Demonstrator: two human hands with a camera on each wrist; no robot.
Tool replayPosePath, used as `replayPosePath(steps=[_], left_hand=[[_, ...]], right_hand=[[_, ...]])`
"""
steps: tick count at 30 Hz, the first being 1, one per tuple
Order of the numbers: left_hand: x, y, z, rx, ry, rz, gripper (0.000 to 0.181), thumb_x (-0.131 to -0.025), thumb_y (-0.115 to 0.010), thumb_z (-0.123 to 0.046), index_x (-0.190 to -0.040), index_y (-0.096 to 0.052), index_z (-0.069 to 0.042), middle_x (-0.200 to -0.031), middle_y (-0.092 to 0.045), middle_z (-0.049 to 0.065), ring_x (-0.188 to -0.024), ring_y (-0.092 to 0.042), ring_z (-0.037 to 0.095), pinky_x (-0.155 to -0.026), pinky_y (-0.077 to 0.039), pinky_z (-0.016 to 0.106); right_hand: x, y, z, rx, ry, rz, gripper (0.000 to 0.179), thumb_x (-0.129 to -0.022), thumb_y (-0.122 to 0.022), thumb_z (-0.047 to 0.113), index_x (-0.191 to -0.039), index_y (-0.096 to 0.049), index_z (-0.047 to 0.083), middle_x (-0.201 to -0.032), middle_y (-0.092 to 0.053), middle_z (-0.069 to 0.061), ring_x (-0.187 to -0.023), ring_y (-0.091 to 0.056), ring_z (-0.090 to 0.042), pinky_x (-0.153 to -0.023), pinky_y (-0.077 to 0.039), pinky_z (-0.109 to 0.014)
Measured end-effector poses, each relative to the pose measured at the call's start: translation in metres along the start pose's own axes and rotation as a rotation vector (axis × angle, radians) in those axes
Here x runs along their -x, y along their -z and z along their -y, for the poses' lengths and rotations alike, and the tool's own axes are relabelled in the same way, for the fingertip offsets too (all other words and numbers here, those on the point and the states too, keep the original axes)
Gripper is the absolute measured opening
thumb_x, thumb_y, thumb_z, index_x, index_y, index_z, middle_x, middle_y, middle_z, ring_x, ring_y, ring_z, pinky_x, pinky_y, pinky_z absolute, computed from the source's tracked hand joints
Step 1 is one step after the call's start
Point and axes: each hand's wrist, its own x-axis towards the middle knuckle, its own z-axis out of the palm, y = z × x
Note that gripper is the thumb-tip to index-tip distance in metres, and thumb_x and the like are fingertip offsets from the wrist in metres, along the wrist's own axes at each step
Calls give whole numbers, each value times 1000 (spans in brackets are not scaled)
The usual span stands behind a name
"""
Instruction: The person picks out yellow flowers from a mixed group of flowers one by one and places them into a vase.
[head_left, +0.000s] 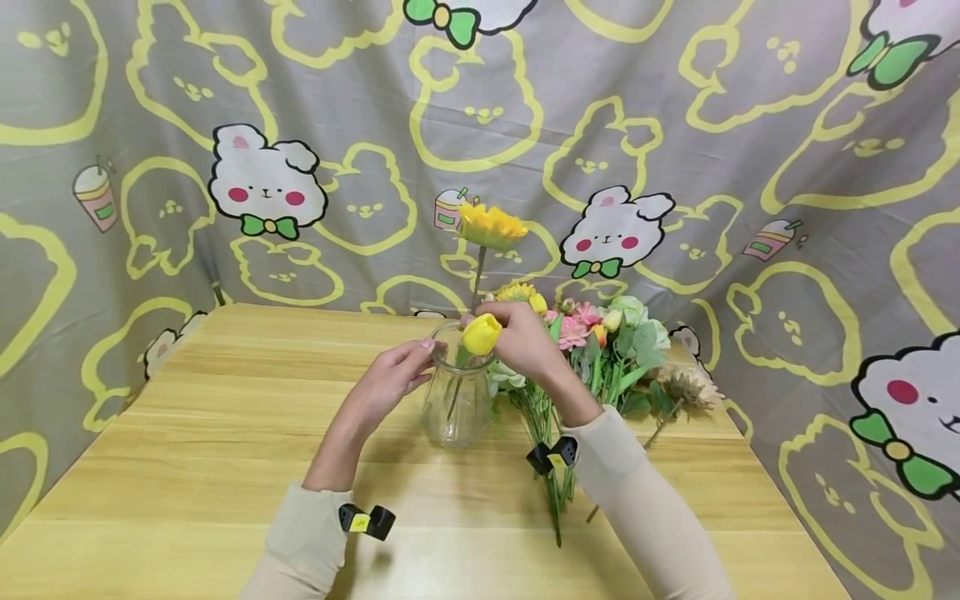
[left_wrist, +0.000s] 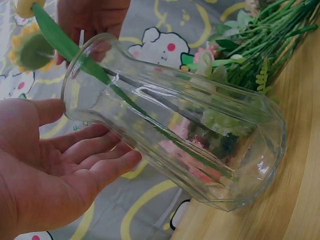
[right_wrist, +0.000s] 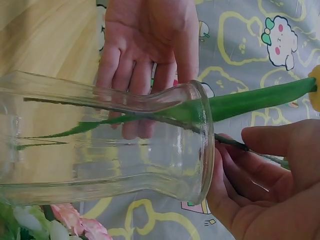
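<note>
Clock is centred on the glass vase, head view, 12 = away from the person. Hands are apart, one each side of the vase neck. Left hand at 10: fingers extended along the neck, thumb at the rim; fingertip contact with the glass is hard to judge, wrist views are dim. Right hand between 1 and 2: thumb and fingers pinch the dark stem of the sunflower just outside the mouth. Bloom is up at 12, lower stem is inside the vase. Yellow tulip at 1, head over the rim, green stem and leaf going down into the glass. Vase stands upright on the tabletop. Flower bunch lies at 2: pink, yellow and pale green blooms, stems running toward 6 from the heads. Beige flower at 3, beyond the bunch. Cream sleeves come in from 7 and 5, a black camera on each wrist. Grey cartoon-print curtain behind, across 10 to 2.
</note>
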Motion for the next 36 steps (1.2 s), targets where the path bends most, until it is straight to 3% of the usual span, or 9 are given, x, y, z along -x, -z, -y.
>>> replayPosePath(steps=[6, 14, 21, 36], left_hand=[[-1, -1, 0, -3, -5, -5, 62, -108, -42, -49, -145, -52, 0, -152, -50, 18, -144, -46, 34, -119, -42, 45], [0, -1, 0, 6, -8, -4, 61, -108, -42, -48, -145, -51, 0, -152, -50, 18, -143, -46, 34, -119, -42, 45], [0, 0, 1, -2, -6, -4, 63, -108, -42, -51, -146, -51, -2, -152, -50, 17, -143, -46, 34, -119, -41, 46], [0, 0, 2, -2, -3, 2, 64, -108, -41, -50, -147, -49, 0, -154, -47, 19, -145, -44, 35, -120, -41, 45]], right_hand=[[-2, -1, -1, 33, 39, -17, 19, -100, -66, 21, -107, -75, 6, -107, -73, -11, -96, -66, -25, -78, -56, -32], [-2, 1, -4, -37, 9, 6, 21, -100, -65, 24, -108, -76, 8, -98, -73, -10, -81, -64, -21, -66, -54, -30], [-4, 1, -2, -28, -14, 10, 22, -100, -66, 25, -111, -77, 10, -111, -74, -8, -93, -69, -21, -74, -60, -32], [-3, 1, -4, -36, -36, 8, 23, -100, -66, 21, -115, -77, 7, -113, -74, -9, -98, -71, -23, -76, -61, -31]])
